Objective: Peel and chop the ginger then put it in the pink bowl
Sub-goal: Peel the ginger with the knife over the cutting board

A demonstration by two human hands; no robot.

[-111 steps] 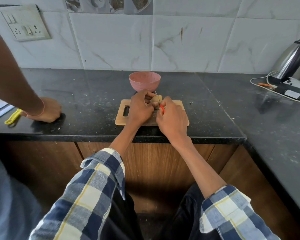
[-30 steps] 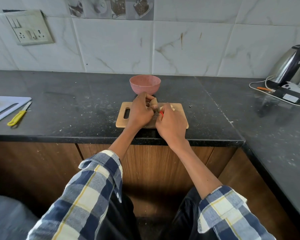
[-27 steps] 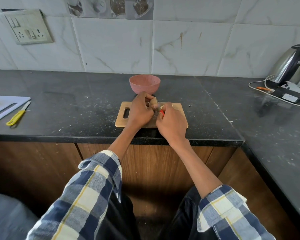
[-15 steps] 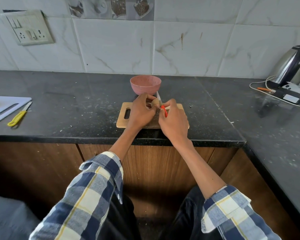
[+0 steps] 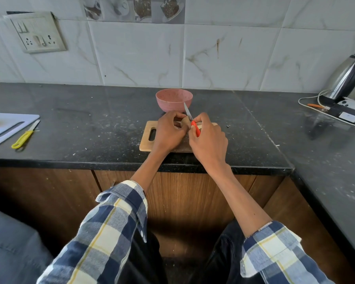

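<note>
The ginger [image 5: 185, 124] is grasped by the left hand [image 5: 169, 133] over the wooden board [image 5: 147, 141]; the knife [image 5: 193, 123] is grasped by the right hand [image 5: 208, 139]. Peeling seems unfinished; nothing is seen in the pink bowl [image 5: 173, 99].

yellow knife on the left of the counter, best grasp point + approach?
Take the yellow knife by its yellow handle, the end nearest the counter edge, coming from above with fingers across its width. It lies flat on the counter, blade pointing away toward the white board, so the handle is the safe, thicker part. The board's edge sits close beside the blade end; the handle end looks freer.
</note>
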